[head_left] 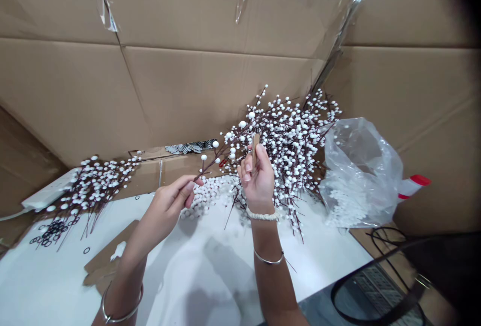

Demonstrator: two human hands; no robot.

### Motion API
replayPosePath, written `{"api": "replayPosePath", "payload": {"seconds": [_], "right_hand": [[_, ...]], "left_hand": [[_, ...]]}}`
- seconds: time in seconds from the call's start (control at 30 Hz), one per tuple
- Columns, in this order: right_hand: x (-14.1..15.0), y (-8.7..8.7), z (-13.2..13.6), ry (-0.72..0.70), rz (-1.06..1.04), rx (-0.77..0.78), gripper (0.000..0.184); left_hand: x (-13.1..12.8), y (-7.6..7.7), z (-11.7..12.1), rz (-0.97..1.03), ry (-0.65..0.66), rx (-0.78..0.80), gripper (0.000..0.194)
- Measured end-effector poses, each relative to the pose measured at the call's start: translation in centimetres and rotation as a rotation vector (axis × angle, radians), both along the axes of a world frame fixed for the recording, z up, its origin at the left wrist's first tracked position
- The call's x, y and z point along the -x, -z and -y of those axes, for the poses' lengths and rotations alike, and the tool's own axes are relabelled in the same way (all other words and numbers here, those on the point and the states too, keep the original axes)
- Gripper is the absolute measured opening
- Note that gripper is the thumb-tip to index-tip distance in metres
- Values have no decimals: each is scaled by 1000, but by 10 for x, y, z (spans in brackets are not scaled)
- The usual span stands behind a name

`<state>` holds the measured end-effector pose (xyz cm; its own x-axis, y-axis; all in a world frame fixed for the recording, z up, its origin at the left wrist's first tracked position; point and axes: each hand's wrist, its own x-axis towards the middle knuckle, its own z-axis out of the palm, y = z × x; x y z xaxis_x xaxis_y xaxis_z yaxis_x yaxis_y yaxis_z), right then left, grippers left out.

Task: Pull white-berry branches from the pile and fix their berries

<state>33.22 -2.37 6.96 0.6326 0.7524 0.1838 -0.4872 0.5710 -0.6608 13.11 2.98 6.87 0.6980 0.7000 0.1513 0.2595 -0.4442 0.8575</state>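
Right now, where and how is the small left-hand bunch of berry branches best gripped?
I would pinch the bare stems at the near end of the left bunch, coming from the person's side: they narrow and point this way, while white berries crowd the far part. The left hand would first need to release its sprig.

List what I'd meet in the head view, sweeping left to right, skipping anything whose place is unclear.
White box with a cable → smaller bunch of white-berried stems → left hand → right hand → clear plastic bag → red-and-white object.
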Motion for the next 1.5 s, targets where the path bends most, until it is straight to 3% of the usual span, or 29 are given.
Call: {"api": "replayPosePath", "payload": {"seconds": [0.37, 0.8, 1.5], "right_hand": [[3, 3, -3, -25, -5, -14, 22], [-22, 2, 2, 117, -69, -39, 16], [-20, 0, 4, 137, -16, -41, 16]], "left_hand": [[1, 2, -4, 13, -35, -30, 36], [29, -9, -15, -162, 3, -129, 35], [24, -11, -14, -197, 45, -201, 37]]}}
